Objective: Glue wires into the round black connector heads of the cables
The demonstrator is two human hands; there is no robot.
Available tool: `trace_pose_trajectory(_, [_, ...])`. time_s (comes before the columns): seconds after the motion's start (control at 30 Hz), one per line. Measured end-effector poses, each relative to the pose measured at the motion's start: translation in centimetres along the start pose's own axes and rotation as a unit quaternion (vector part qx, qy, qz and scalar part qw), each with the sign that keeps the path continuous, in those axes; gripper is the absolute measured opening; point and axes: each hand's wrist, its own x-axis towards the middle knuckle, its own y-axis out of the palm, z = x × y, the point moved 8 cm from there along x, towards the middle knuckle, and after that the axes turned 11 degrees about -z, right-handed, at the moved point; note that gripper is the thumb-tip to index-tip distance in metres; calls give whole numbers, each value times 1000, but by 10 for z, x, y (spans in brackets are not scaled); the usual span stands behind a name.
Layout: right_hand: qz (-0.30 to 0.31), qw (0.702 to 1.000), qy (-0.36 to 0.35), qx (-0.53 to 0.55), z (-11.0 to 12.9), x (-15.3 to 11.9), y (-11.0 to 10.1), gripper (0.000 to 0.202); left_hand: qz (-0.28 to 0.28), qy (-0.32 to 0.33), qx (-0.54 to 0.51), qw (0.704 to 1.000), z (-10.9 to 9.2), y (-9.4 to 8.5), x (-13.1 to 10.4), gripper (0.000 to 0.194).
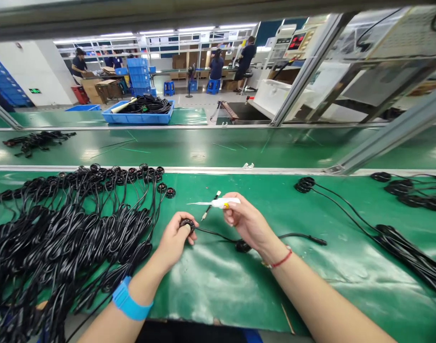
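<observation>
My left hand [177, 237] pinches a small round black cable end [187, 225] just above the green mat. From it a black cable [218, 233] runs right, passing under my right hand and ending in a thin connector [320, 241]. My right hand [246, 220] grips a white glue bottle [225, 203] whose long thin nozzle points left, above and to the right of the round piece. The nozzle tip is apart from that piece. Behind the bottle lies a slim black-and-white pen-like tool [211, 206] on the mat.
A big heap of coiled black cables [71, 233] with round ends covers the left of the green bench [211, 281]. More cables [400, 243] lie at the right. A metal frame post [389, 136] slants across the right. Beyond, a blue crate [137, 116] holds cables; several people work farther off.
</observation>
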Motion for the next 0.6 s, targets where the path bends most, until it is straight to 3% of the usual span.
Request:
trace_pose_trajectory(0.33, [-10,981,129,146,-17,-1,-4,32,-1,-31,51,998,12,-5,-5,25])
trace_pose_trajectory(0.47, [-9,974,151,170,-20,2,-7,24,-3,-50,64,997,22,-12,-4,26])
trace_pose_trajectory(0.6, [-8,969,166,185,-21,0,-5,30,1,-62,69,996,25,-13,-5,26])
